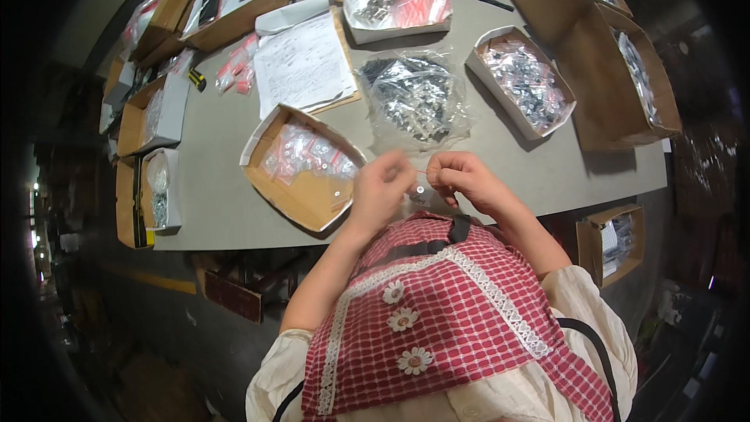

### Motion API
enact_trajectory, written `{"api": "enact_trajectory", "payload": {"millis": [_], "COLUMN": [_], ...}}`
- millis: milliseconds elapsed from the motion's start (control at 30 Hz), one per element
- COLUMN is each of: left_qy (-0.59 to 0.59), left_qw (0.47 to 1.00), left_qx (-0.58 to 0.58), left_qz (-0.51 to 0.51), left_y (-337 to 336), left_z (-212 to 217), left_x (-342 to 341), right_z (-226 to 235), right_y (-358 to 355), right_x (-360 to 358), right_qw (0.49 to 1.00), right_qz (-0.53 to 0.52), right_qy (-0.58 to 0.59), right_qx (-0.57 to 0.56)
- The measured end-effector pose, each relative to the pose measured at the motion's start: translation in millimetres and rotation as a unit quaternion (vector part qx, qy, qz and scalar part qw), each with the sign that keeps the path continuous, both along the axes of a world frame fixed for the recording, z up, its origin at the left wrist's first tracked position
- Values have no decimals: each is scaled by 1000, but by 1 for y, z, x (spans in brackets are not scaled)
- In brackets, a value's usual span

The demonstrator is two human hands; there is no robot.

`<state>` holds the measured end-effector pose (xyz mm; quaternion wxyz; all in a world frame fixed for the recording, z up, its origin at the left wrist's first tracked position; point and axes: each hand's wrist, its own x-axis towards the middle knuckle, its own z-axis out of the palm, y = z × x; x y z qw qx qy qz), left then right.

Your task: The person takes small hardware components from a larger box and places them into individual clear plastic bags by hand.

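Observation:
Close to my apron, just over the table's front edge, I have a small clear zip bag (420,190) with a thin red line at its mouth. A small round white piece shows in or against it. My right hand (462,175) is closed, pinching the bag's mouth between thumb and fingers. At the opposite end of the red line, my left hand (383,184) is closed on the bag too, its fingers slightly blurred. Beside my left hand is a cardboard tray (316,207) with a pile of filled small bags (301,152).
Beyond my hands lies a large clear bag of dark parts (414,98). A box of red-striped bags (398,8), a box of filled bags (527,86), papers (301,66) and a yellow-black cutter (197,79) surround it. Tall cardboard boxes (625,90) stand at right, several more at left.

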<state>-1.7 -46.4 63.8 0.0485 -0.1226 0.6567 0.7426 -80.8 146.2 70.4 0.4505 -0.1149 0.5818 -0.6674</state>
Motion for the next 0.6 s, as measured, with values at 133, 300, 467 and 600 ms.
{"api": "enact_trajectory", "payload": {"millis": [133,300,467,600], "left_qy": [10,-99,-191,-143], "left_qw": [989,769,797,852], "left_qx": [-120,-631,-566,-502], "left_qz": [90,-29,-92,-38], "left_y": [-39,-104,-117,-123], "left_z": [-13,-23,-53,-54], "left_x": [11,38,43,41], "right_z": [-5,-3,-20,-20], "right_y": [20,42,16,-3], "right_x": [-15,-29,-10,-5], "right_qw": [977,952,981,987], "right_qz": [-190,-288,-180,-142], "right_qy": [81,94,59,60], "right_qx": [-63,-42,-36,-37]}}
